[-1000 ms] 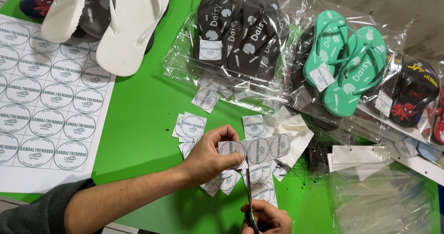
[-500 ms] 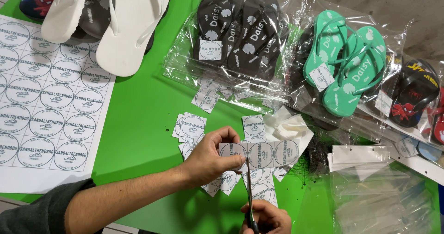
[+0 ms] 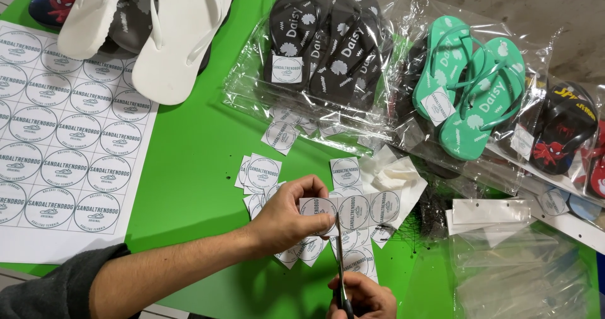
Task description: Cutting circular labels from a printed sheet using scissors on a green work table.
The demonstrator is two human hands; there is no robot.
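Observation:
My left hand (image 3: 288, 217) pinches the left end of a paper strip of round labels (image 3: 359, 209) just above the green table (image 3: 189, 161). My right hand (image 3: 362, 297), at the bottom edge, grips a pair of scissors (image 3: 341, 262) whose blades point up into the strip between two labels. Several cut square labels (image 3: 261, 173) lie scattered under and around the strip. A crumpled white scrap (image 3: 389, 173) lies just beyond the strip.
A white sheet of round labels (image 3: 60, 136) covers the left. White flip-flops (image 3: 183, 35) lie at top left. Bagged black flip-flops (image 3: 324, 42), teal ones (image 3: 469, 92) and cartoon ones (image 3: 564, 130) line the back. Clear bags (image 3: 517, 275) lie at right.
The scissor blades have crept slightly up into the label strip. Both hands stay almost in place.

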